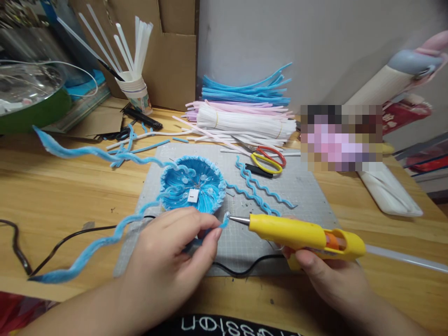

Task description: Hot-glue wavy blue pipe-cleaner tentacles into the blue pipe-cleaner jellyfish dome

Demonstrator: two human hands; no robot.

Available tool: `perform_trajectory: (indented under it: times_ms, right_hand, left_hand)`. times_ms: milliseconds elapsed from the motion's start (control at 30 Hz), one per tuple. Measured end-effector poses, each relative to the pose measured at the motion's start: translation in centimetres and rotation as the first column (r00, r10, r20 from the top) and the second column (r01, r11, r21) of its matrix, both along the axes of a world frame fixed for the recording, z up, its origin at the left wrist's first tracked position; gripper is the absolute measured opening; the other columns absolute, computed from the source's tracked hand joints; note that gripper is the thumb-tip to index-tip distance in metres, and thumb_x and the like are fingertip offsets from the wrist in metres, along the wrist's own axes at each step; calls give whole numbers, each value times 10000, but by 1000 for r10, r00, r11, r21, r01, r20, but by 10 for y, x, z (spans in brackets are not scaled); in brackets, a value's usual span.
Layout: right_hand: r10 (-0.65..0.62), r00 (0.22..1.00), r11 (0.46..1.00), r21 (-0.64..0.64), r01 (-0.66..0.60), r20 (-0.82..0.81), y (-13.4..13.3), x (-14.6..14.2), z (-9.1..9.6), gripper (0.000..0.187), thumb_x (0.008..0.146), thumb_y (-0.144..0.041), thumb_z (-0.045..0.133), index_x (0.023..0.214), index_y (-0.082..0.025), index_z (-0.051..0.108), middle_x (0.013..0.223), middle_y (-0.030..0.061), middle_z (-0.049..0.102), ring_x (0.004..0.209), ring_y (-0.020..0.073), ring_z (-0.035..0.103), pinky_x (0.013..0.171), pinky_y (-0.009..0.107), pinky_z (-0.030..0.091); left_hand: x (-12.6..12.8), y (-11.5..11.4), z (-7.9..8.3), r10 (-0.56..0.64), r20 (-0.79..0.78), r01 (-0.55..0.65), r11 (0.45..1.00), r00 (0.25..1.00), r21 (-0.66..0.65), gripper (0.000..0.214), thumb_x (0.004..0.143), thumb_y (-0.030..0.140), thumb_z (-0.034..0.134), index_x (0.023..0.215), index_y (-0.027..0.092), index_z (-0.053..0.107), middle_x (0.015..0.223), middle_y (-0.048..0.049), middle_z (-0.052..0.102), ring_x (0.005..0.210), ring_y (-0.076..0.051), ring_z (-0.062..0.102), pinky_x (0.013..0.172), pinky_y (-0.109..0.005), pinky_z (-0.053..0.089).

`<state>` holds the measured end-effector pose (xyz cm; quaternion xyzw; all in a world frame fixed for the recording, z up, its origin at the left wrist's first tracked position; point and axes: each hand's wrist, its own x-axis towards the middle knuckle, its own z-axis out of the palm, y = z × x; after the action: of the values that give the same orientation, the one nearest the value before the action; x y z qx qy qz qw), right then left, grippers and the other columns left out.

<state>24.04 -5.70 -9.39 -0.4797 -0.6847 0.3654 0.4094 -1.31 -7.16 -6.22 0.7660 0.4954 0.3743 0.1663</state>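
Observation:
My left hand [175,247] pinches a blue pipe cleaner [226,220] between thumb and finger, its curled tip sticking out to the right. A yellow hot glue gun [290,231] is in my right hand [325,273], its metal nozzle at that tip; whether they touch I cannot tell. Behind my left hand sits a blue pipe-cleaner bowl shape [219,184], hollow side up, with clear glue blobs and a small white square [193,196] inside. Wavy blue strands [119,233] reach out from it to the left. More wavy pipe cleaners [269,191] lie to its right.
A grey cutting mat [301,186] lies beneath the work, with scissors [268,158] on it. Bundles of blue, pink and white pipe cleaners [245,121] are at the back. A paper cup [136,93] holds glue sticks. A black cord [245,270] crosses the front.

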Motion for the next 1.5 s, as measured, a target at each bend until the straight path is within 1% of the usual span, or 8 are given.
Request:
perform_trajectory:
  times_ms: [167, 400, 533, 733, 1000, 1100, 1367, 1500]
  right_hand:
    - [39, 999, 999, -27, -40, -17, 0, -1, 1, 303, 848, -558, 620, 691, -303, 662, 622, -20, 615, 540, 180, 601, 508, 267, 545]
    - [85, 996, 996, -10, -85, -12, 1, 3, 0, 241, 883, -510, 599, 756, -322, 679, 697, -19, 642, 647, 195, 633, 610, 284, 551]
    - [104, 993, 994, -41, -106, -57, -1, 7, -7, 179, 891, -483, 599, 900, -347, 715, 810, 2, 679, 762, 231, 671, 693, 334, 571]
    - [111, 991, 990, -75, -117, -80, -3, 10, -12, 271, 901, -484, 587, 1133, -388, 690, 1002, 26, 733, 952, 269, 695, 808, 385, 582]
    - [75, 984, 987, -129, -96, -161, -7, 16, -20, 175, 906, -441, 599, 997, -359, 724, 866, 4, 764, 861, 251, 724, 820, 366, 587]
    - [73, 989, 990, -110, -87, -131, -6, 14, -17, 196, 902, -463, 600, 1051, -396, 707, 892, -9, 761, 850, 237, 719, 816, 356, 584]
    - [148, 988, 989, -13, -149, -38, 0, 9, -5, 221, 903, -495, 588, 989, -338, 718, 859, 9, 760, 789, 214, 732, 729, 298, 599]
    - [125, 992, 992, 5, -125, 6, 0, 9, -8, 272, 892, -535, 585, 1052, -365, 724, 962, 18, 776, 907, 242, 735, 811, 338, 603]
  left_hand:
    - [0, 0, 0, 5, 0, -5, 1000, 1000, -3, 92, 876, 125, 594, 863, 207, 633, 718, 45, 658, 651, -89, 614, 607, -214, 460]
    - [1, 0, 1, 17, 0, -17, 1000, 1000, -1, 91, 881, 131, 582, 856, 205, 629, 706, 47, 649, 645, -81, 607, 606, -204, 454]
    - [2, 1, 1, 3, -7, -3, 1000, 1000, -3, 95, 875, 130, 585, 849, 207, 634, 702, 41, 660, 640, -99, 619, 603, -222, 467]
    - [1, 1, -3, -4, -32, 5, 1000, 999, 20, 98, 879, 139, 598, 891, 223, 646, 749, 39, 689, 668, -107, 645, 609, -239, 472]
    - [1, 1, -3, 4, -20, -3, 1000, 1000, 23, 108, 872, 126, 612, 907, 223, 643, 764, 52, 691, 688, -89, 645, 633, -219, 473]
    - [1, 1, -2, 11, -12, -10, 1000, 1000, 14, 109, 871, 119, 610, 900, 219, 642, 743, 57, 677, 677, -83, 632, 627, -214, 469]
    - [0, -1, -3, 6, 4, -6, 1000, 1000, 16, 105, 876, 121, 606, 914, 215, 636, 764, 54, 680, 697, -77, 634, 649, -199, 471]
    - [0, 0, -3, 5, -2, -5, 1000, 1000, 2, 107, 877, 118, 605, 916, 214, 632, 773, 58, 677, 708, -67, 627, 664, -185, 462]
